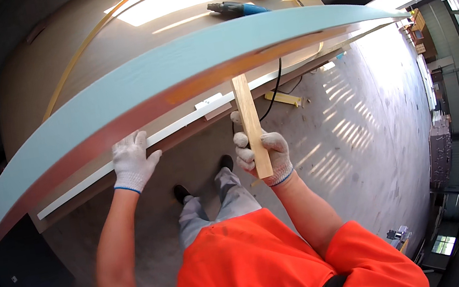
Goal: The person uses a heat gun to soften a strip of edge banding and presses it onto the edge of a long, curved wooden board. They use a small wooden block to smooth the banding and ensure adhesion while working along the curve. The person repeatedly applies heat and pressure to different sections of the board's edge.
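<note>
You had the wooden stick in your right hand, fingers curled around its near part and thumb along the right side. The stick's long axis ran near to far, its far end at the near side of the pale-blue board; contact between them could not be told. The board's length ran left to right, so the two lay crosswise. Your right hand was the nearer to the stick; your left hand lay well to its left, open, palm down, fingers together, thumb apart, gripping nothing visible. It sat over the white strip along the worktop.

Materials: stick straight, squared, pale-grained; board long and smooth-looking, near face pinkish, its bow possibly partly lens bending; strip narrow, flat; gloves off-white knit, blue-edged cuffs, right fingertips greyer.
</note>
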Motion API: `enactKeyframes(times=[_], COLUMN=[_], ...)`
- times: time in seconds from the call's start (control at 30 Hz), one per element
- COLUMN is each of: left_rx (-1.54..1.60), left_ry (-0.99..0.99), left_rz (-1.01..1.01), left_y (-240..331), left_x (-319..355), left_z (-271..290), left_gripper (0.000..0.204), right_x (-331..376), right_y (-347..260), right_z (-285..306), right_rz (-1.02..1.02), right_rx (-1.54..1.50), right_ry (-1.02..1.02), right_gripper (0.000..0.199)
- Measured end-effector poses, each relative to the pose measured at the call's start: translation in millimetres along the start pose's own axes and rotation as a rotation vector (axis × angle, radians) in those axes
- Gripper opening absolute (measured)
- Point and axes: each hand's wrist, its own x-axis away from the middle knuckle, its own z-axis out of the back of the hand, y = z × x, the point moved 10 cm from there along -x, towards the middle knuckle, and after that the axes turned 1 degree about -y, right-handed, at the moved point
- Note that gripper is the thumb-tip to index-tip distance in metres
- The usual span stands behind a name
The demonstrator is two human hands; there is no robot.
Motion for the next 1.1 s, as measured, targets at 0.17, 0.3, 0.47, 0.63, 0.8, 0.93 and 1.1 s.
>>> enactKeyframes(times=[0.17, 0.3, 0.47, 0.63, 0.8, 0.93, 1.1], left_rx=[0.449, -0.070, -0.110, -0.127, -0.139, -0.073, -0.055], left_ry=[0.079, 0.011, -0.022, 0.028, 0.109, 0.176, 0.256], left_rz=[-0.085, 0.043, 0.022, -0.047, -0.051, -0.050, -0.043], left_y=[109.2, 95.5, 105.1, 95.2, 22.7, 3.1, 2.1], left_x=[7.0, -5.9, -26.5, -23.1, 15.0, 24.1, 23.2], left_z=[2.7, -56.9, -88.2, -75.8, -39.8, -30.1, -29.9], left_gripper=[0.046, 0.075, 0.080, 0.071, 0.066, 0.065, 0.067], right_x=[13.7, 35.1, 40.8, -0.9, -69.9, -89.6, -113.3], right_y=[0.6, 2.0, -12.6, -59.7, -45.7, -4.2, 55.9], right_z=[22.2, 56.2, 82.2, 60.3, 58.7, 51.7, 33.4], right_rz=[-0.030, -0.016, 0.007, 0.371, 0.222, 0.257, 0.146], right_rx=[0.239, 0.244, 0.583, 1.834, 2.293, 2.333, 2.348], right_ry=[0.223, 0.394, 0.609, 0.635, 0.489, 0.416, 0.344], right_gripper=[0.070, 0.058, 0.060, 0.087, 0.085, 0.083, 0.084])
